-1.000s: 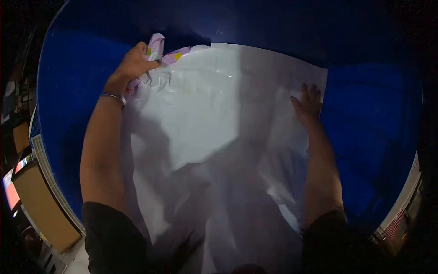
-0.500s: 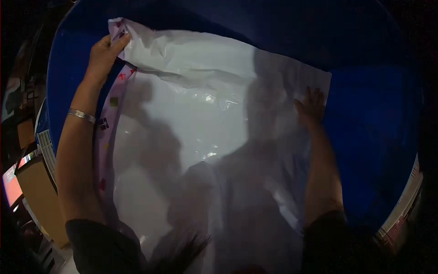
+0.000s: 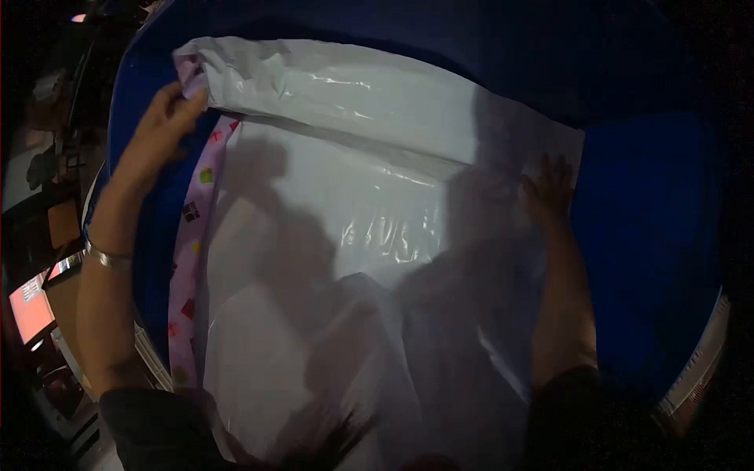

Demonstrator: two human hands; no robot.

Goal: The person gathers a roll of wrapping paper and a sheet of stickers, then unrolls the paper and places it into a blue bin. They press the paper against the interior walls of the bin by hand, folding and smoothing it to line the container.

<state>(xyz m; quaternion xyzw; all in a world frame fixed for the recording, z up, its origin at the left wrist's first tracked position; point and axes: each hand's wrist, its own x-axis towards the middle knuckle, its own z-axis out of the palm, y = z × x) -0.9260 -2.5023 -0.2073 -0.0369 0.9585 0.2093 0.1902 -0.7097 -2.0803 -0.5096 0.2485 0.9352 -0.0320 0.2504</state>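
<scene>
Blue surface (image 3: 648, 243) | white sheet (image 3: 385, 196) atop | dim room (image 3: 55, 177) | glowing panel (image 3: 33, 308) left

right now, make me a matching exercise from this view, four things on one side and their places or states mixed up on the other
1. left hand
2. right hand
3. bracelet
4. pink printed strip

A. along the left side of the white sheet
B. laid on the sheet, fingers spread
C. worn near a wrist
D. at the sheet's crumpled far left corner

Pairs: 1-D, 2-B, 3-C, 4-A
</scene>
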